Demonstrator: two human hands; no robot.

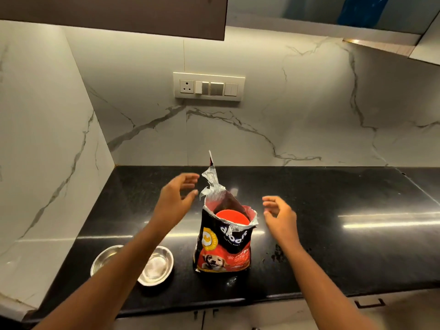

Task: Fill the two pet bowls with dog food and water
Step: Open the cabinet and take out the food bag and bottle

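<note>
Two open, empty grips, my left hand (pixel 175 198) and right hand (pixel 281 216), flank the torn, upright dog food bag (pixel 225 241); steel bowls (pixel 157 265) sit below my left.

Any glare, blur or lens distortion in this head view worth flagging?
Head view: streaky glare on the glossy black countertop; slight motion blur on the left hand and right hand; wide-angle bending of the dark overhead cabinet; the open black-and-red dog food bag reads clearly.
</note>
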